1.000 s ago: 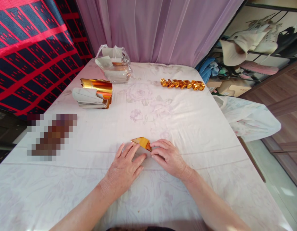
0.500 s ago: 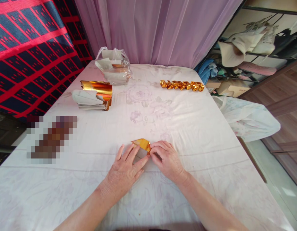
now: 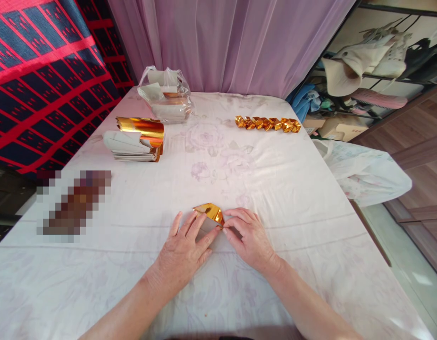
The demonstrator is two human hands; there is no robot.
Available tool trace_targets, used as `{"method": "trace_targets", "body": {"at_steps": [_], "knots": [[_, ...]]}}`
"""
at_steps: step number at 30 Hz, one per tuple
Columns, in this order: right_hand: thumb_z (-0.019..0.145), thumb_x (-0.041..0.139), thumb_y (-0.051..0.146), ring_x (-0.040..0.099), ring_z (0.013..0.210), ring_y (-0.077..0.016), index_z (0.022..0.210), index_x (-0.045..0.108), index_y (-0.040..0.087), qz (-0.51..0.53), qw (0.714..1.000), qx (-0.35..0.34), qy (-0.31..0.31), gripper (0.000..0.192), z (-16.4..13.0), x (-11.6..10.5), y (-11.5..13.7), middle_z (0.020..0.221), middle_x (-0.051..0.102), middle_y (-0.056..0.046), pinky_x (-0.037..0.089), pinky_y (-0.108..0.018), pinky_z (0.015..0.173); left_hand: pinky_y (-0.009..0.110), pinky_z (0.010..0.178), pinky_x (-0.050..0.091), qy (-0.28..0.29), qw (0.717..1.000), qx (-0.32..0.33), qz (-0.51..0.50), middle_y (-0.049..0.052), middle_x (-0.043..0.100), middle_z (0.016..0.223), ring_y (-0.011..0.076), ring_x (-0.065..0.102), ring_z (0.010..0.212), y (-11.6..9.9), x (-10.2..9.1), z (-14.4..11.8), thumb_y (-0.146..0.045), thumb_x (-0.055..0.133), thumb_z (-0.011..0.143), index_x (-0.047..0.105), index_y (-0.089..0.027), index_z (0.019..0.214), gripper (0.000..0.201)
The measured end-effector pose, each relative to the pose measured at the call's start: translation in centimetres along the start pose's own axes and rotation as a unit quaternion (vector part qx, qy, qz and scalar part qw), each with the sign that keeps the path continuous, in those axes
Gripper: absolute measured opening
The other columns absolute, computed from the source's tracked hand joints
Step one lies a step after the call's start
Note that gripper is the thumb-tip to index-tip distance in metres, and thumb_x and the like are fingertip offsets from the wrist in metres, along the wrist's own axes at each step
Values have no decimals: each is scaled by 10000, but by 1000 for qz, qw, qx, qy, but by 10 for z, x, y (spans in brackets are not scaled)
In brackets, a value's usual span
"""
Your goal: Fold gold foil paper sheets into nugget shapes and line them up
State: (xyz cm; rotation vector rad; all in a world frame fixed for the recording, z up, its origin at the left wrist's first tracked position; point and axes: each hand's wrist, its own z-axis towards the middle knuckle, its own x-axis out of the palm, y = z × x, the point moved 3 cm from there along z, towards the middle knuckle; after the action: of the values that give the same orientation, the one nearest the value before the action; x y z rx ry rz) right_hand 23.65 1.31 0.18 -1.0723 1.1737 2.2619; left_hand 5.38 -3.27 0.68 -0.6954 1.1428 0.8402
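Gold foil sheet (image 3: pixel 210 212) under both hands

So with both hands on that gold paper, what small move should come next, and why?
Probably press the raised flap down and crease it. The gold paper lies on the tablecloth with one corner lifted; the left hand pins it flat while the right hand pinches its near edge.

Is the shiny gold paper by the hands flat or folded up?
Folded. The gold paper shows creased flaps and a raised pointed edge, not a flat sheet. The left hand presses beside it and the right hand pinches its corner.
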Motion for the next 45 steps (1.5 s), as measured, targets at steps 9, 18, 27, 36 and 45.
{"method": "trace_targets", "body": {"at_steps": [9,18,27,36,45], "knots": [[860,603,178,589,1009,-217,792,618,228,-39,996,83,-13,85,4,8,6,1051,682,-28,398,-361,822,543,1124,302,4,1000,-5,13,110,569,1365,303,503,1273,0,0,-1,-473,626,878,579,-331,1336,481],[871,560,144,579,1015,-215,876,609,230,-25,997,71,-11,100,2,7,8,1058,669,-36,395,-362,828,544,1156,261,-7,1000,-6,24,102,576,1365,292,502,1275,0,3,-2,-482,597,893,636,-291,1268,423],[856,539,136,574,1041,-232,998,612,233,-12,998,67,-9,187,0,6,7,1095,667,-50,411,-388,855,553,1150,272,-4,1000,-8,21,97,581,1353,287,504,1273,0,1,-1,-481,591,896,622,-306,1280,423],[892,526,148,571,1081,-231,985,643,244,-10,1000,28,-8,178,-3,4,6,1128,669,-49,433,-393,865,561,1127,296,-10,1000,-6,16,110,582,1357,294,506,1276,0,2,-2,-463,588,903,622,-294,1276,411],[876,552,129,571,1092,-228,960,617,230,-10,999,26,-17,147,-7,4,7,1120,673,-49,422,-397,892,535,1151,266,-15,1000,-10,8,102,580,1362,292,497,1280,0,1,-3,-467,571,909,566,-257,1345,483]]}}
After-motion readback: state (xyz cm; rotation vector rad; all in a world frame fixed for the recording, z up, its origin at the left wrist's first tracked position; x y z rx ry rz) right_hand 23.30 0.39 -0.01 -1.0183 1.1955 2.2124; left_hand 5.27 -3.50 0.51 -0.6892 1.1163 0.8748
